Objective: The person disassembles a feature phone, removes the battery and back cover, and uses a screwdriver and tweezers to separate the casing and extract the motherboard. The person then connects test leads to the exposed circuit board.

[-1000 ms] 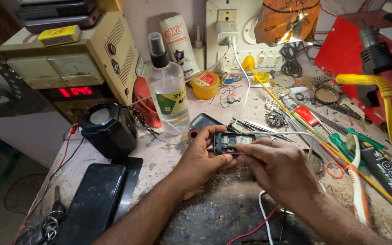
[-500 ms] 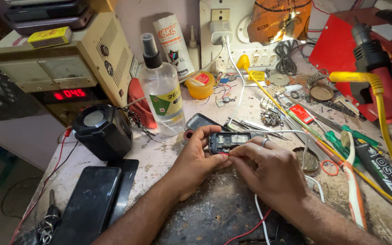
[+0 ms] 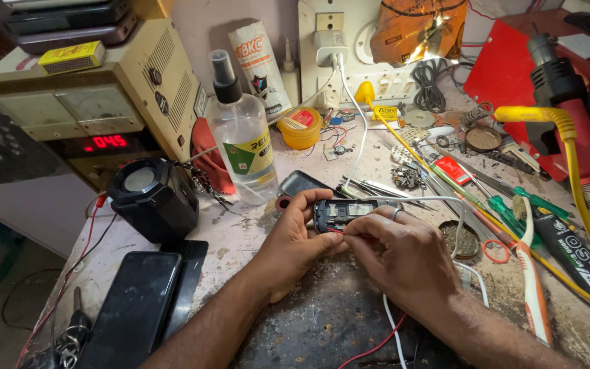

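- My left hand (image 3: 293,240) has its fingers closed on the left end of a small opened phone (image 3: 339,212), holding it just above the counter (image 3: 240,236).
- My right hand (image 3: 404,256) covers the phone's right side, fingers pinched together on something thin at its lower edge; I cannot tell what.
- A clear spray bottle (image 3: 242,137) stands behind the phone.
- A black speaker (image 3: 153,198) sits to the left, well apart.
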